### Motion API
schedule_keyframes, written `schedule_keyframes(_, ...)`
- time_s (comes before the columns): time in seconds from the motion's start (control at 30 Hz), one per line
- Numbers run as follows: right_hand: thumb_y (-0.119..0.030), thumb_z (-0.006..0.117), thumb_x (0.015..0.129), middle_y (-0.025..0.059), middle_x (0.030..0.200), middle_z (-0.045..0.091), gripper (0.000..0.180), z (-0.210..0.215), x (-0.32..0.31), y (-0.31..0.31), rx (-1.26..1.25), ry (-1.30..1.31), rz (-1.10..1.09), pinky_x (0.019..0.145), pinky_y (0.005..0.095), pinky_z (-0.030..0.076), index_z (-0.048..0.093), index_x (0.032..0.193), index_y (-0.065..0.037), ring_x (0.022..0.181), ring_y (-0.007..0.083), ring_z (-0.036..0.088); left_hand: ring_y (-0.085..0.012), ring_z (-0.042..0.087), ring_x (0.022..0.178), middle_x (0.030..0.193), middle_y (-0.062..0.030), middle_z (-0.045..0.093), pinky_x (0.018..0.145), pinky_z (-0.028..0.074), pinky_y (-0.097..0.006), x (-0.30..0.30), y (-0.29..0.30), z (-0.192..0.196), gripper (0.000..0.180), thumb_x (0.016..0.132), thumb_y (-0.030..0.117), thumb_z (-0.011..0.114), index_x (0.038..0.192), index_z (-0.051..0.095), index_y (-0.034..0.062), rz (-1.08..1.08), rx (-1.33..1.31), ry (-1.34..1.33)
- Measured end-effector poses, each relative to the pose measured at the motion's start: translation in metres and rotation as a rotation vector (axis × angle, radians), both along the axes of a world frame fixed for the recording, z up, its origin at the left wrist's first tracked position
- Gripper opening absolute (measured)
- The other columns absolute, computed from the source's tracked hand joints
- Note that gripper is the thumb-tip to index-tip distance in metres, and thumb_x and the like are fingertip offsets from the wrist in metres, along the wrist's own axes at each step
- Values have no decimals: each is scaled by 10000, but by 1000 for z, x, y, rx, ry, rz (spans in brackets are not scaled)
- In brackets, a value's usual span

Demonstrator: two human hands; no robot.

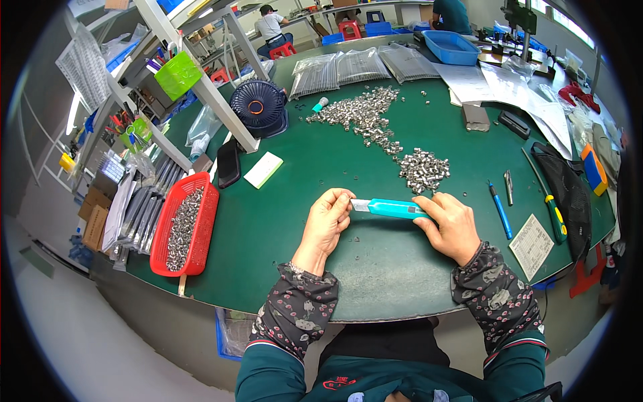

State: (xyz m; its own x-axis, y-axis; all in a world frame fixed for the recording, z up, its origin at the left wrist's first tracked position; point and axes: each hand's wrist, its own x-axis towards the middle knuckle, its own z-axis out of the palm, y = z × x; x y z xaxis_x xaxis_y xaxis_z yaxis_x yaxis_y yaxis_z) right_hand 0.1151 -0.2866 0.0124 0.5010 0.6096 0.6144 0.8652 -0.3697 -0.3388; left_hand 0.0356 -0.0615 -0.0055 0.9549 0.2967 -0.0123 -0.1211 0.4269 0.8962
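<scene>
My right hand (pixel 452 226) is wrapped round the turquoise handle of a utility knife (pixel 392 208), held level above the near part of the green table (pixel 295 161). Its short metal blade points left and meets the fingertips of my left hand (pixel 325 224). Those fingers are pinched together; whatever sits between them is too small and covered to make out. Just beyond the knife lies a small heap of short silvery metal sleeves (pixel 424 170). A larger, looser spread of the same metal pieces (pixel 362 114) stretches farther back.
At left stands a red plastic basket (pixel 209 221) of small metal parts, near a phone (pixel 228 163), a notepad (pixel 264 170) and a fan (pixel 258 107). Rightward lie a blue pen (pixel 499 210), a screwdriver (pixel 554 218) and a paper slip (pixel 532 246). Bagged rods (pixel 362 65) line the back.
</scene>
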Motion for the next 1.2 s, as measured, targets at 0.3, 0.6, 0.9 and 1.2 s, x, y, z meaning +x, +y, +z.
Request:
schedule_keyframes(0.3,-164,657,692,56,692,481,303,-1,0,2,-6,-72,-23,520,343,429,565,975,-106,654,221,520,-9,294,461,676,17,451,387,225,-150,0,0,0,145,884,170,516,861,548,31,25,25,8)
schedule_keyframes(0.6,-158,661,685,56,691,476,312,-1,0,1,-10,-92,-24,521,340,428,563,976,-100,650,221,516,-11,286,456,659,32,423,387,214,-159,0,0,0,145,886,172,511,835,545,40,30,70,20)
schedule_keyframes(0.9,-158,663,681,57,692,475,322,-1,-1,3,-13,-98,-21,518,340,428,562,981,-102,645,221,511,-8,277,455,650,34,413,386,204,-154,-1,1,-1,160,887,190,511,817,537,50,37,83,29)
schedule_keyframes(1.2,-164,666,675,54,689,472,333,-1,1,3,-21,-112,-25,516,335,424,562,985,-101,643,217,507,-8,271,450,650,33,411,384,202,-151,-1,0,2,188,891,221,506,791,527,64,19,83,50)
